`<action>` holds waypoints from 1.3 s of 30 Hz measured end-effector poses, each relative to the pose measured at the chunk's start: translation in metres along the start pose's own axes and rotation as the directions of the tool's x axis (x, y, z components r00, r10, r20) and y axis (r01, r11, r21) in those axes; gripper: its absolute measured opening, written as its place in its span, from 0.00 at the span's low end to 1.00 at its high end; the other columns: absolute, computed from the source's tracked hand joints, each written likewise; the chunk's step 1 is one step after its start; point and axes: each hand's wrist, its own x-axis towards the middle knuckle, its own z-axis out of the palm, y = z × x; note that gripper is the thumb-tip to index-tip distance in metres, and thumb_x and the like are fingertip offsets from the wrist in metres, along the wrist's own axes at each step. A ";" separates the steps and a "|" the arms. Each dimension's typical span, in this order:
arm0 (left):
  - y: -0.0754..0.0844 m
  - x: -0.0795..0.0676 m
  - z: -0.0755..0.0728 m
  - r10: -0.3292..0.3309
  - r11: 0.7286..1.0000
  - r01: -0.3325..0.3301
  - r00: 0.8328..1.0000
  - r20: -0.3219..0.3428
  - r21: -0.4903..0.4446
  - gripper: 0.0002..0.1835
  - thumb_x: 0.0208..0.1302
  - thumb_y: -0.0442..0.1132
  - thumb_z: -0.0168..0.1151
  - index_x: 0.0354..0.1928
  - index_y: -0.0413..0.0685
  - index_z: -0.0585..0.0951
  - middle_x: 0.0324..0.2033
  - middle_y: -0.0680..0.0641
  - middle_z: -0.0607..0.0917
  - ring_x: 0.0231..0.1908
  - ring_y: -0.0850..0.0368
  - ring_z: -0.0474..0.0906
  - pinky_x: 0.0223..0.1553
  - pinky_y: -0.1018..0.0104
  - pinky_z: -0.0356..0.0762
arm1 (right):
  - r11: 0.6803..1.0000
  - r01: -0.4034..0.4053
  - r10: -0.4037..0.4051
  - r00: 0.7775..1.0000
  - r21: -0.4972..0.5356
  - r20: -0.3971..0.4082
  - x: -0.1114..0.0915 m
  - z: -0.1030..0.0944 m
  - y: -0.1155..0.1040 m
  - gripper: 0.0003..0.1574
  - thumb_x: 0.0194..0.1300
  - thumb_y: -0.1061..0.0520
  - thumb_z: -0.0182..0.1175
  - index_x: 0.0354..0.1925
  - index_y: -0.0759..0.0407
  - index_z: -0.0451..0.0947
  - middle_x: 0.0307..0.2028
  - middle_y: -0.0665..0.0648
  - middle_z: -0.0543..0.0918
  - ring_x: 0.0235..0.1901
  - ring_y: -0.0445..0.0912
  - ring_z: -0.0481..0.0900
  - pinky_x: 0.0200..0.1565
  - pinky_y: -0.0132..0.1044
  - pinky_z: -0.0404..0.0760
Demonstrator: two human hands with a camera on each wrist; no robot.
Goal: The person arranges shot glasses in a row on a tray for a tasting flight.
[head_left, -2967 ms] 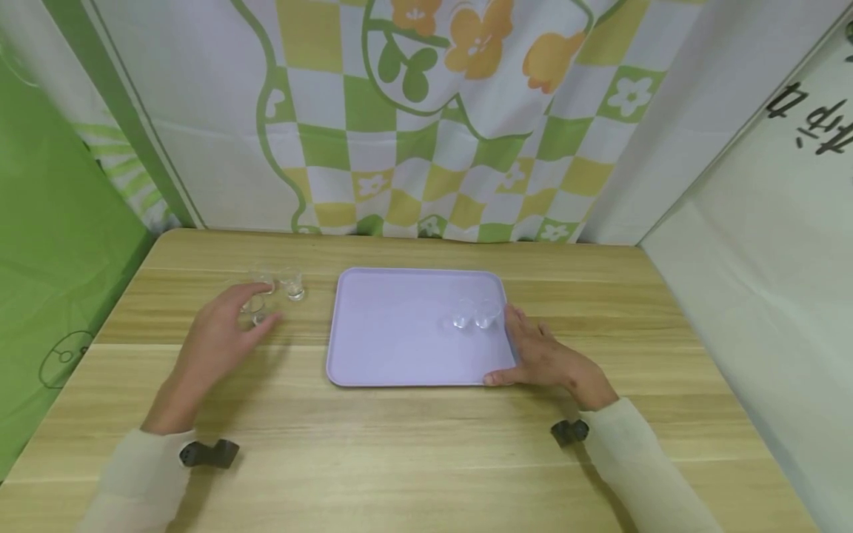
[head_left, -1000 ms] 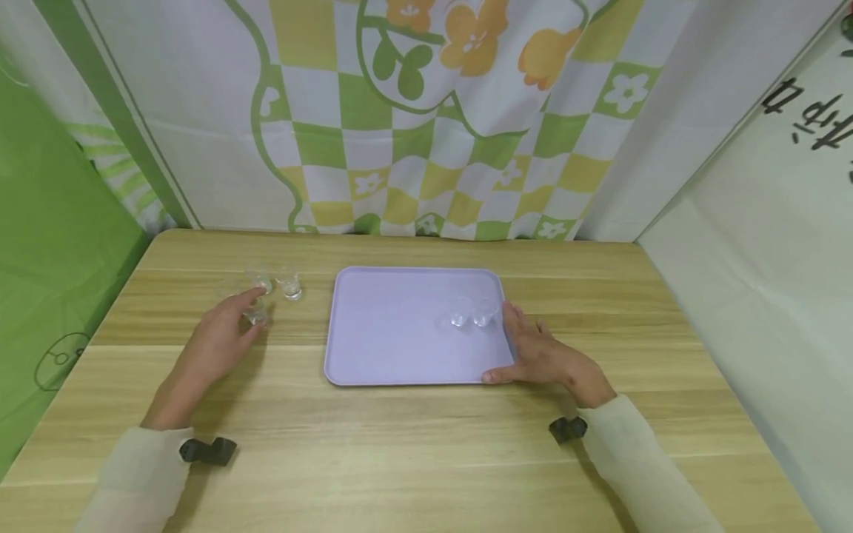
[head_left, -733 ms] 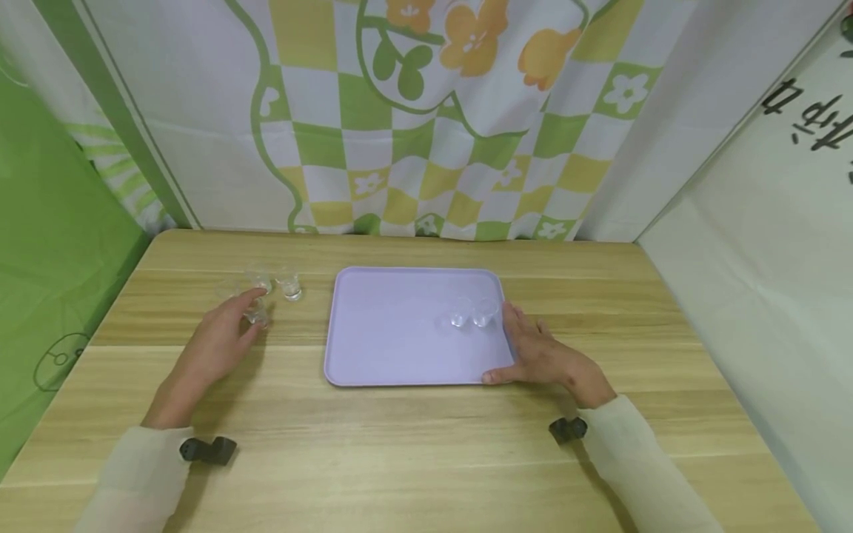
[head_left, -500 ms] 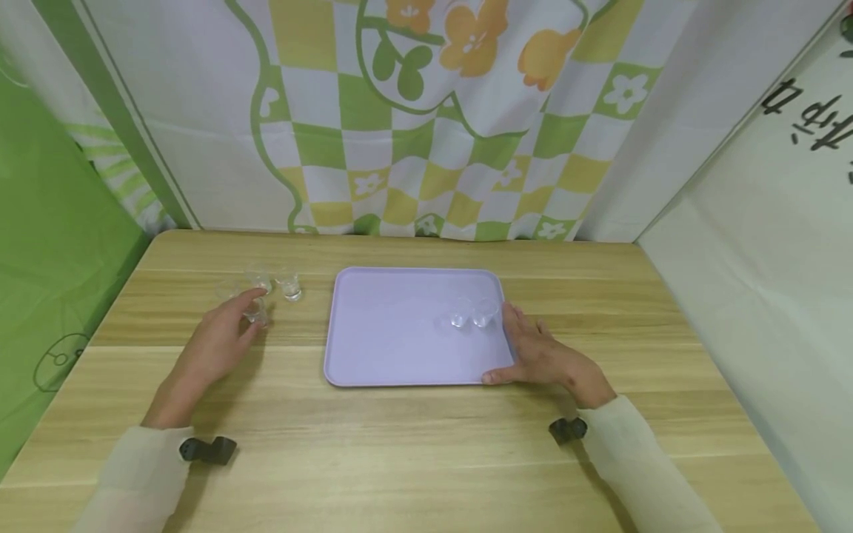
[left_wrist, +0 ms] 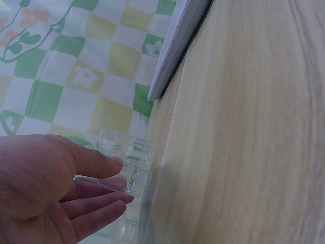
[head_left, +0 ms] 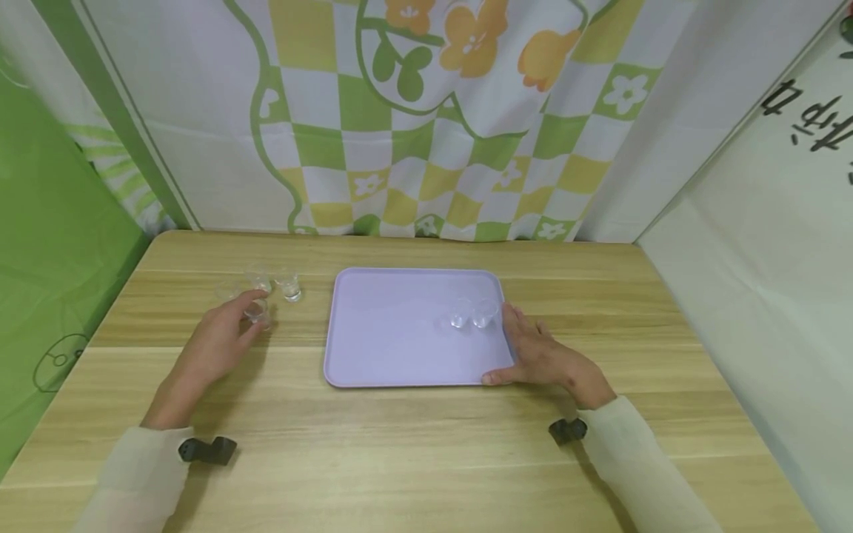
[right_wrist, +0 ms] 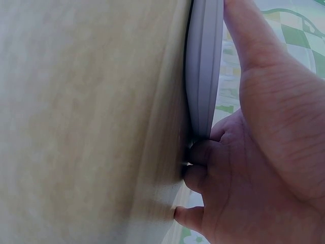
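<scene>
My left hand (head_left: 216, 337) pinches a small clear glass (left_wrist: 129, 178) between thumb and fingertips, low over the left side of the table. The other clear glasses stand right around it: one glass (head_left: 289, 286) to its back right, one (head_left: 259, 278) just behind, and one (head_left: 227, 289) partly hidden by the hand. My right hand (head_left: 543, 355) holds the lilac tray (head_left: 393, 340) at its right end, with the thumb at the front corner and the fingers along the side rim. Two clear glasses (head_left: 459, 317) stand side by side on the tray near that hand.
The wooden table (head_left: 400, 459) ends at a checked curtain (head_left: 453, 170) behind the tray. A green cloth (head_left: 60, 244) hangs on the left and a white sheet (head_left: 766, 296) on the right. Dark wrist cameras (head_left: 208, 450) sit on both sleeves.
Over three seconds my left hand has moved slightly left and its fingers have closed onto a glass, which then shifts slightly right. My right hand and the tray stay nearly where they were.
</scene>
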 end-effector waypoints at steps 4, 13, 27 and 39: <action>0.002 0.001 0.000 -0.012 1.000 0.012 1.000 0.010 -0.003 0.26 0.69 0.28 0.65 0.66 0.31 0.71 0.46 0.26 0.84 0.46 0.27 0.82 0.51 0.33 0.79 | 1.000 -0.002 0.002 1.000 0.003 0.002 0.000 0.000 0.000 0.88 0.56 0.25 0.70 0.78 0.73 0.25 0.79 0.73 0.33 0.78 0.65 0.31 0.72 0.70 0.34; 0.008 0.001 -0.002 -0.032 0.999 0.032 0.999 0.010 -0.003 0.24 0.69 0.29 0.65 0.64 0.30 0.72 0.53 0.22 0.80 0.48 0.24 0.81 0.50 0.33 0.79 | 1.000 0.003 -0.003 1.000 -0.007 0.001 0.000 -0.001 -0.001 0.88 0.56 0.25 0.71 0.78 0.74 0.26 0.79 0.74 0.34 0.78 0.66 0.31 0.72 0.71 0.35; 0.024 0.004 -0.004 -0.042 0.999 0.042 0.999 0.011 -0.009 0.23 0.70 0.35 0.68 0.62 0.32 0.75 0.52 0.25 0.82 0.48 0.26 0.82 0.50 0.33 0.80 | 1.000 -0.002 0.002 1.000 -0.002 0.002 -0.001 0.000 0.000 0.87 0.57 0.25 0.69 0.78 0.74 0.26 0.79 0.73 0.33 0.78 0.65 0.30 0.73 0.69 0.34; 0.037 0.014 0.004 -0.006 1.000 0.006 1.000 0.012 -0.026 0.20 0.68 0.34 0.69 0.58 0.34 0.79 0.49 0.28 0.85 0.46 0.29 0.84 0.50 0.36 0.81 | 1.000 -0.003 0.003 1.000 -0.014 0.004 0.000 0.000 0.000 0.88 0.57 0.24 0.69 0.78 0.74 0.26 0.79 0.73 0.33 0.78 0.65 0.31 0.72 0.70 0.34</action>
